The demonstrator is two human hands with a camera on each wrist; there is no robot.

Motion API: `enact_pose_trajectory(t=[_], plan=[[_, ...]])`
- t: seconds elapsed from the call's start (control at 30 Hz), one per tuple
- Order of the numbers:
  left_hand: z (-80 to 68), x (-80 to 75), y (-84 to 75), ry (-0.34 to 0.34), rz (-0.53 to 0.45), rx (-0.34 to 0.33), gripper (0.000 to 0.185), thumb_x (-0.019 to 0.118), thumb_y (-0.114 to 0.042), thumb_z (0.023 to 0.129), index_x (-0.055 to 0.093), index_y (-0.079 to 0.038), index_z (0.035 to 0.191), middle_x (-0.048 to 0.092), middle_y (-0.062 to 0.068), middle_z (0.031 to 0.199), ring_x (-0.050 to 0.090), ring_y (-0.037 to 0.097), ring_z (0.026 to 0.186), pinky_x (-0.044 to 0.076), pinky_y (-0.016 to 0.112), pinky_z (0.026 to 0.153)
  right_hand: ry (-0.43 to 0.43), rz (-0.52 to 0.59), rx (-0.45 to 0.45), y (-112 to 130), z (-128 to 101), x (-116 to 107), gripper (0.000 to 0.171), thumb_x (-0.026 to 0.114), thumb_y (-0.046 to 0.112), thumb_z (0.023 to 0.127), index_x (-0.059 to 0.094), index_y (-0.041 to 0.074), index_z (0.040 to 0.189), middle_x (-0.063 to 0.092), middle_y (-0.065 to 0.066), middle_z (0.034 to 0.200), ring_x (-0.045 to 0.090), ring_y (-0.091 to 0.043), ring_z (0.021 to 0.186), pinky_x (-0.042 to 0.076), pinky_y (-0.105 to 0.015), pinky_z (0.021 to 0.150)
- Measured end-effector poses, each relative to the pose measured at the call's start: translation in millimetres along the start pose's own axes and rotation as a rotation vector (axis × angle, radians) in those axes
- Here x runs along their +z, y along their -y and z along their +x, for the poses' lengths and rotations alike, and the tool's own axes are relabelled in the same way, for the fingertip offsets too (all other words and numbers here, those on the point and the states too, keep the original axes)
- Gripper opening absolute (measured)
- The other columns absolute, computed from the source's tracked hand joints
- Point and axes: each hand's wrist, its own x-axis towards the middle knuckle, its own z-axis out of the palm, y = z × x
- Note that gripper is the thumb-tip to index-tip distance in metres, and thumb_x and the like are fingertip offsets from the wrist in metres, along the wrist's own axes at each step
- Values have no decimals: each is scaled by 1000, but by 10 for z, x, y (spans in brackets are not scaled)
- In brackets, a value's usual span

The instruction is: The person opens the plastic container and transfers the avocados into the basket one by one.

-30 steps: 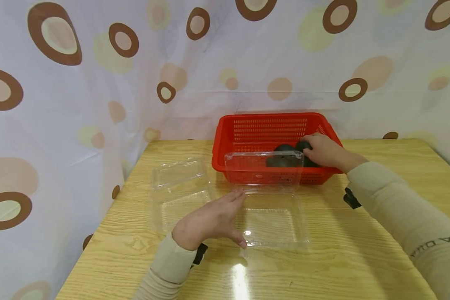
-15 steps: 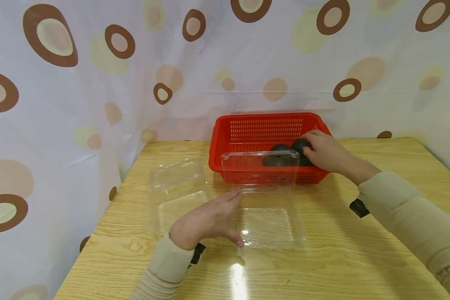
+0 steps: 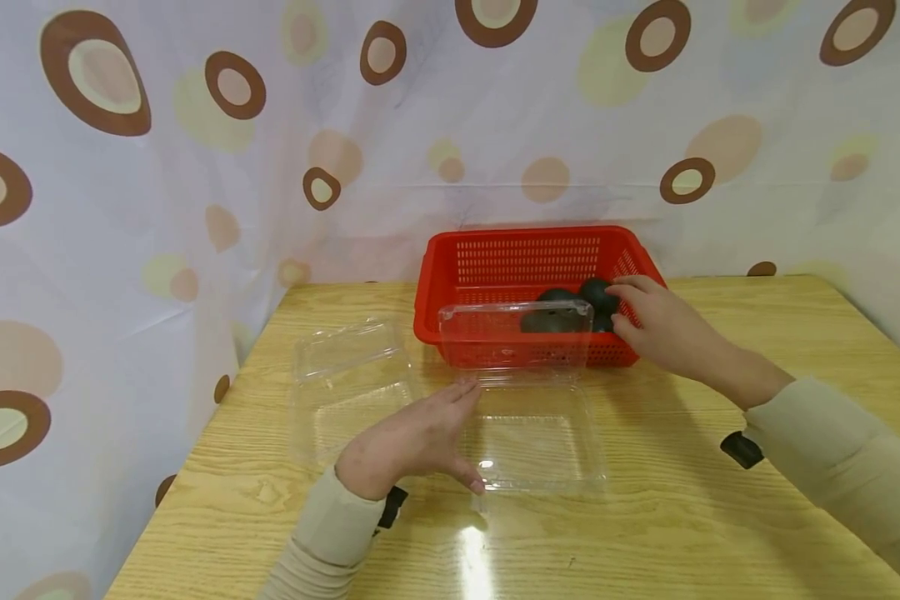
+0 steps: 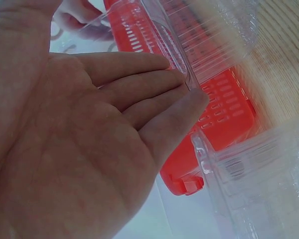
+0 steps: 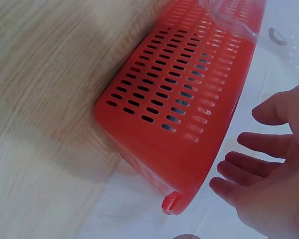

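Note:
A hinged clear plastic container (image 3: 532,450) stands on the wooden table, its lid (image 3: 513,337) raised against the front of a red basket (image 3: 528,260). My left hand (image 3: 416,442) is at the container's left side, fingers straight and thumb apart near the front corner; the left wrist view shows a bare palm (image 4: 84,134). Inside the basket lie several dark rounded objects (image 3: 596,293), partly hidden behind the lid and front wall. My right hand (image 3: 667,329) hovers over the basket's right front corner, fingers spread beside them. It holds nothing in the right wrist view.
A second clear container (image 3: 360,396), also unfolded, lies left of the first, partly behind my left hand. A patterned curtain (image 3: 390,158) hangs at the table's back and left. The wooden table (image 3: 645,517) extends to the front and right.
My right hand has come off a dark rounded object in the basket, drawing back toward the right and front with fingers parted. My left hand stays beside the container. The head view has shifted slightly.

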Motion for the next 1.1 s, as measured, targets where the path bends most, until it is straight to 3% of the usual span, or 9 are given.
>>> enact_pose_trajectory(t=[0.3, 0.57, 0.87, 1.1], plan=[[-17, 17, 7, -6, 21, 7, 119, 85, -49, 70, 18, -4, 158, 18, 11, 166, 17, 24, 154, 23, 37, 124, -61, 13, -37, 100, -277, 41, 43, 58, 8, 95, 50, -9, 134, 44, -28, 142, 46, -47, 128, 44, -63, 103], [-26, 33, 23, -20, 13, 23, 119, 85, -48, 71, 18, -2, 158, 20, 13, 165, 18, 25, 154, 23, 38, 124, -157, 26, -119, 225, -622, 225, 48, 68, 8, 91, 52, -9, 133, 47, -26, 140, 44, -44, 129, 44, -64, 100], [-14, 16, 13, -12, 15, 25, 118, 85, -48, 71, 18, -2, 158, 18, 11, 166, 18, 24, 154, 24, 37, 124, -100, 74, -128, 443, -892, 464, 53, 67, 17, 93, 50, -4, 139, 45, -20, 146, 45, -39, 132, 47, -59, 101], [-9, 13, -5, -7, 13, 16, 118, 85, -48, 71, 18, -3, 158, 19, 11, 166, 18, 23, 154, 24, 37, 124, -5, 71, -111, 564, -960, 645, 73, 66, 40, 94, 39, -1, 149, 37, -17, 154, 41, -40, 139, 45, -58, 106]])
